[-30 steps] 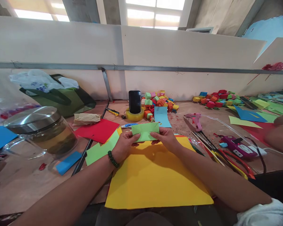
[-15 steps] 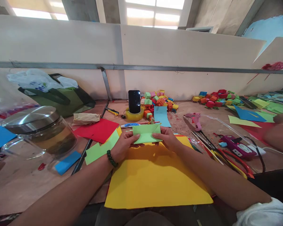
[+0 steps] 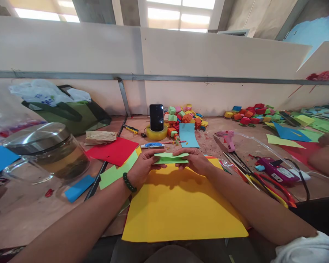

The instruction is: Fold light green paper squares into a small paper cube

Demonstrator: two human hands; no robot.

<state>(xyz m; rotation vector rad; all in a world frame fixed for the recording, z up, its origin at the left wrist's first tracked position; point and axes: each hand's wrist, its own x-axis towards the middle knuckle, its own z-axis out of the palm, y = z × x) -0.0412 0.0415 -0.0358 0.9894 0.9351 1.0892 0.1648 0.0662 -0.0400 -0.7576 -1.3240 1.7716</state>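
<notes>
A light green paper (image 3: 171,158), folded lengthwise into a narrow strip, is held up between both hands. My left hand (image 3: 144,164), with a dark green bead bracelet at the wrist, pinches its left end. Its right end is gripped between the thumb and fingers of my right hand (image 3: 195,160). Beneath them lies a large yellow sheet (image 3: 183,208). More green paper (image 3: 120,170) rests by my left wrist, partly over a red sheet (image 3: 120,150).
A glass mug (image 3: 49,153) and a green bag (image 3: 68,113) stand at left. Behind my hands are a phone (image 3: 156,117) and paper cubes (image 3: 186,117). A pink glue gun (image 3: 228,139) and purple power strip (image 3: 276,171) lie right, near another person's arm (image 3: 325,155).
The green paper has gone from showing a broad, open face to a narrower folded shape. Both hands stay at its ends, with the right fingers now over its upper edge.
</notes>
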